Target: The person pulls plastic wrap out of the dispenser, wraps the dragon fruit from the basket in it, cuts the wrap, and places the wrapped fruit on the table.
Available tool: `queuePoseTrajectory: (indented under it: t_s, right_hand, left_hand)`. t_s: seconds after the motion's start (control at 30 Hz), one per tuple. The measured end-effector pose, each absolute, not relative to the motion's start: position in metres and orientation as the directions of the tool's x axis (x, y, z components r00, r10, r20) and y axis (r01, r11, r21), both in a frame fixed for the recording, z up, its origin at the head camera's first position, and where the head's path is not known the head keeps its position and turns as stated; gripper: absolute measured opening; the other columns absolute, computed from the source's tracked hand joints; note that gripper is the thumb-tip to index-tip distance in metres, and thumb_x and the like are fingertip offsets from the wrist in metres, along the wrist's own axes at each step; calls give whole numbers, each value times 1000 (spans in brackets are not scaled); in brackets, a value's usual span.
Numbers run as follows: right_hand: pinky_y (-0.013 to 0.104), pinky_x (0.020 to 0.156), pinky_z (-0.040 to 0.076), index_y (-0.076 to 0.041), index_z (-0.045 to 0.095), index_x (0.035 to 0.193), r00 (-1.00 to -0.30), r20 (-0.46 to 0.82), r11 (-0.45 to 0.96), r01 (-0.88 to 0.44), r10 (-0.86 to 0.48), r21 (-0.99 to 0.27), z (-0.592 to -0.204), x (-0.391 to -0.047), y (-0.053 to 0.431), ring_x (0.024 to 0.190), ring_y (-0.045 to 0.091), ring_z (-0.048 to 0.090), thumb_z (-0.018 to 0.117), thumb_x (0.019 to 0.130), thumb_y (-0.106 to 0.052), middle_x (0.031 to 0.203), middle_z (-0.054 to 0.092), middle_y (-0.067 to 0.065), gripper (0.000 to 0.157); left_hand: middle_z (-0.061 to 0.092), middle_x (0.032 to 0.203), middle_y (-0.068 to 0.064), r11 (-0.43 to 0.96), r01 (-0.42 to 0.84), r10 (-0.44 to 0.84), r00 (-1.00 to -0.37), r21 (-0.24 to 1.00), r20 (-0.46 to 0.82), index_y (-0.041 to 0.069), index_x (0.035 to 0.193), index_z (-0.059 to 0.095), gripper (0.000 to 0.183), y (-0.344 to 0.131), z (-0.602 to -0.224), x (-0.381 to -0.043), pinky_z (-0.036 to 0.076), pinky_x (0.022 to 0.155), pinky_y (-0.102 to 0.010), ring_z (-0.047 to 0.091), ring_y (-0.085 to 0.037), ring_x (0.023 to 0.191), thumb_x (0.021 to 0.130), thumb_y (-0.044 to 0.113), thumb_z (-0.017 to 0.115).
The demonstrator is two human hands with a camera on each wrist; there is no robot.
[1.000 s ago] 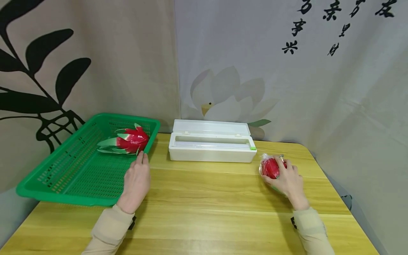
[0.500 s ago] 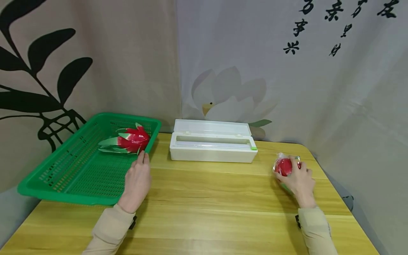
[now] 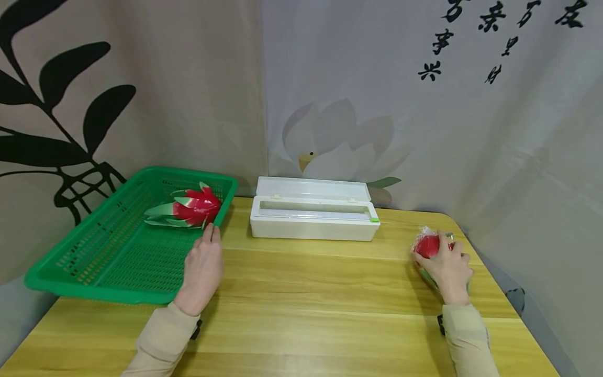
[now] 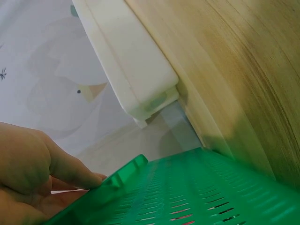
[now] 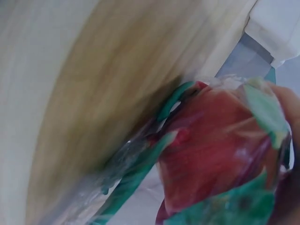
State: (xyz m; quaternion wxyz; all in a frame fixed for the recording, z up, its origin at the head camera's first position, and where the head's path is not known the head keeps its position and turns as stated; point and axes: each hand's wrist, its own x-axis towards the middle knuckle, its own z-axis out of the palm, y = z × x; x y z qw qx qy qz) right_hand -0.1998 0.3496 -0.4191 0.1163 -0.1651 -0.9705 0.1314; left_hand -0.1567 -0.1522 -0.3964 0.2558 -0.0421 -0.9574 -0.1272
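Note:
At the right of the table, in the head view, my right hand (image 3: 449,268) grips a red dragon fruit (image 3: 427,246) wrapped in clear plastic film. Its red skin and green scales (image 5: 225,206) show close up in the right wrist view. My left hand (image 3: 203,267) holds the near right rim of a green plastic basket (image 3: 136,297), fingers on top. From the left wrist view, the thumb side of that hand meets the green rim (image 4: 126,176). A second dragon fruit (image 3: 195,207), red with pale green leaf tips, lies inside the basket near the fingertips.
Behind the wooden table's (image 3: 301,303) middle stands a white cling film box (image 3: 313,229), lid raised against the curtain (image 3: 330,63). A small green slider sits on its right end. The table's right edge runs close beside the right hand.
My right hand has carried the wrapped dragon fruit rightward across the table, away from the white box, slowing lately. The left hand, basket and the other fruit have stayed in place.

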Motion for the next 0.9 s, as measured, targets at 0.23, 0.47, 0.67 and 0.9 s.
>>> queuePoseTrajectory:
  t_s: [0.23,0.47,0.67,0.9]
  right_hand:
    - [76,73,40,-18,18,150,-922,177,914,286,344,-288,-414,-200,352,109,62,41,70,75,-60,136,30,36,101]
    - [78,79,35,-14,22,149,-928,177,918,269,328,-290,-408,-201,350,114,63,37,65,76,-64,139,29,36,99]
    - [75,85,34,-6,36,142,-901,282,923,244,330,-299,-404,-203,340,117,61,36,63,85,-49,137,34,36,77]
    - [69,92,37,7,58,114,-765,599,955,71,237,-288,-403,-208,321,118,56,41,66,86,-22,133,42,35,40]
  left_hand:
    - [52,126,-36,966,144,18,-864,214,504,-21,120,51,36,-152,-396,-157,56,65,-54,61,-47,90,85,-11,53]
    - [51,127,-36,963,144,14,-869,226,494,-21,120,51,37,-152,-396,-158,56,66,-55,61,-48,90,85,-11,53]
    - [51,126,-36,964,144,14,-867,224,498,-21,120,51,36,-151,-397,-158,56,65,-55,61,-48,89,85,-11,53]
    - [52,125,-37,960,135,-4,-869,244,495,-20,118,53,34,-149,-395,-159,54,75,-58,55,-50,105,85,-12,52]
